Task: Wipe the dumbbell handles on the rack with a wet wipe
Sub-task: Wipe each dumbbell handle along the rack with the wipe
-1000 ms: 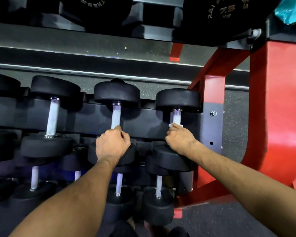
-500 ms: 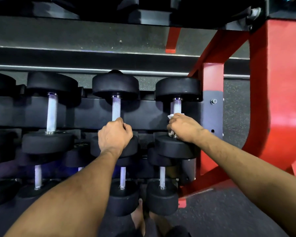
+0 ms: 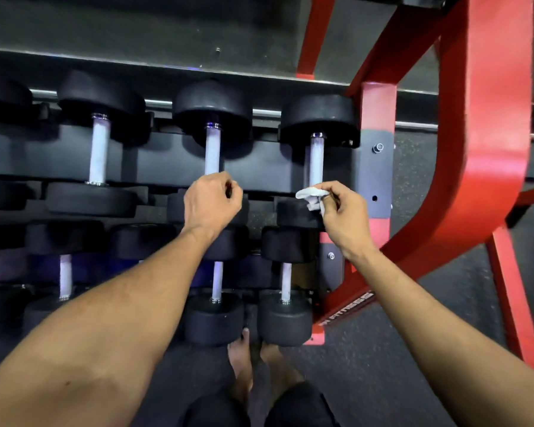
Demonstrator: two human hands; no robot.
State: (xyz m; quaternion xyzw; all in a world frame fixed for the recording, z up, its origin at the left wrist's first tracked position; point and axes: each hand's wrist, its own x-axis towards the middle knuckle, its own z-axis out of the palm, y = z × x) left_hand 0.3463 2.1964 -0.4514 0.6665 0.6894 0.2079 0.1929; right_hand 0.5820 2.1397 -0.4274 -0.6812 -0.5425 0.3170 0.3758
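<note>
Black dumbbells with pale metal handles lie in a row on the rack's middle shelf. My right hand point(image 3: 344, 212) pinches a crumpled white wet wipe point(image 3: 309, 197) just below and in front of the rightmost handle point(image 3: 316, 161); the wipe is off the bar. My left hand point(image 3: 211, 201) is curled into a fist at the lower end of the middle handle point(image 3: 212, 149), covering it there. I cannot tell whether the fist touches the bar. Another handle point(image 3: 99, 151) shows bare further left.
The red rack frame point(image 3: 481, 149) curves down on the right, with a grey bolted bracket point(image 3: 376, 167) beside the rightmost dumbbell. A lower shelf holds smaller dumbbells point(image 3: 285, 315). My bare feet point(image 3: 244, 359) stand on dark rubber floor under the rack's front.
My right hand has come off the rightmost handle and lifted, now pinching the wipe in its fingertips. My left hand has loosened and turned on the middle handle. The view has tilted down.
</note>
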